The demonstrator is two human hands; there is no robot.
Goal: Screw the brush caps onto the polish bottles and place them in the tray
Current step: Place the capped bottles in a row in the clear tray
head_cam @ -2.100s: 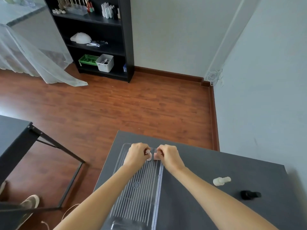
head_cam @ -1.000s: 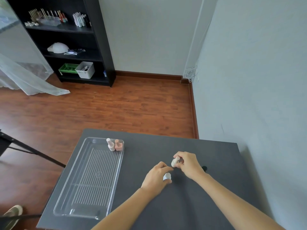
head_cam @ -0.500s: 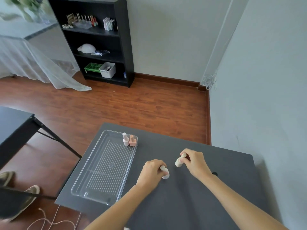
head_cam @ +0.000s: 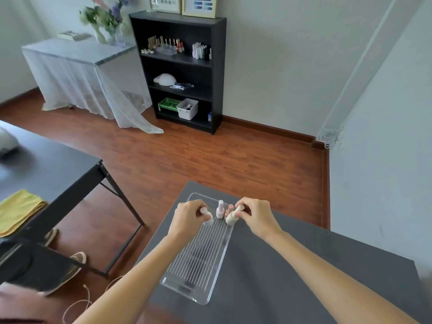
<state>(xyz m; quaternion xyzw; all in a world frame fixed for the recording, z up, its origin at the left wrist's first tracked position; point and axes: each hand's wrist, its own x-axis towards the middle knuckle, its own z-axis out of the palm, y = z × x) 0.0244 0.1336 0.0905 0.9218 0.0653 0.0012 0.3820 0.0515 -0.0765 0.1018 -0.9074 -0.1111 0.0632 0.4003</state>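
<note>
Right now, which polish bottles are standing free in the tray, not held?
The pale pink bottle and the peach one behind it, upright at the tray's far end. The other two are tilted in the hands.

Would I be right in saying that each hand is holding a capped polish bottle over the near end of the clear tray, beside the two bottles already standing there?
Not quite: it is the far end. In the head view the left hand and right hand each hold a capped bottle over the far end of the clear tray, beside the two standing bottles.
</note>
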